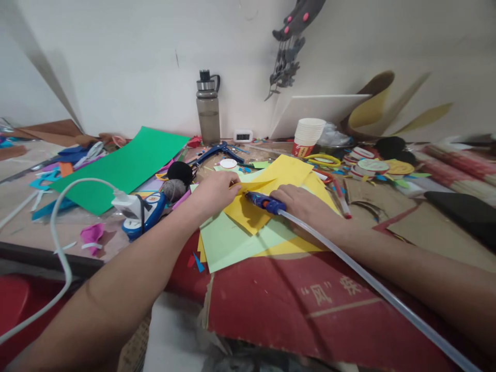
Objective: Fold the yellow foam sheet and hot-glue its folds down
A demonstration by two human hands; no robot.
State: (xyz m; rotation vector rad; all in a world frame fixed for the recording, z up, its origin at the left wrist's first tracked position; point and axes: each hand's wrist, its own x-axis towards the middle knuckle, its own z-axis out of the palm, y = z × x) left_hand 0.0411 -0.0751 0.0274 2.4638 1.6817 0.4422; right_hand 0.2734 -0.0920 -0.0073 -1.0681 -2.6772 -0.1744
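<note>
My left hand (219,195) is closed, its fingers pinching the raised edge of a folded sheet of yellow paper (250,219). From the right, my right hand (300,201) grips a blue glue gun (265,202), whose handle is hidden. The gun's tip points left at the fold of the yellow paper, close to my left fingertips; whether it touches cannot be seen. A long translucent glue stick (349,261) runs from the gun's back towards the lower right. Under the yellow paper lie pale green sheets (220,248) and more yellow paper.
A red cardboard sheet (271,305) covers the table's front edge. To the left are a green sheet (127,170), a plugged-in power strip (145,214) and yarn balls (180,173). Behind stand a water bottle (208,113) and stacked paper cups (308,135). A dark flat object (465,214) lies right.
</note>
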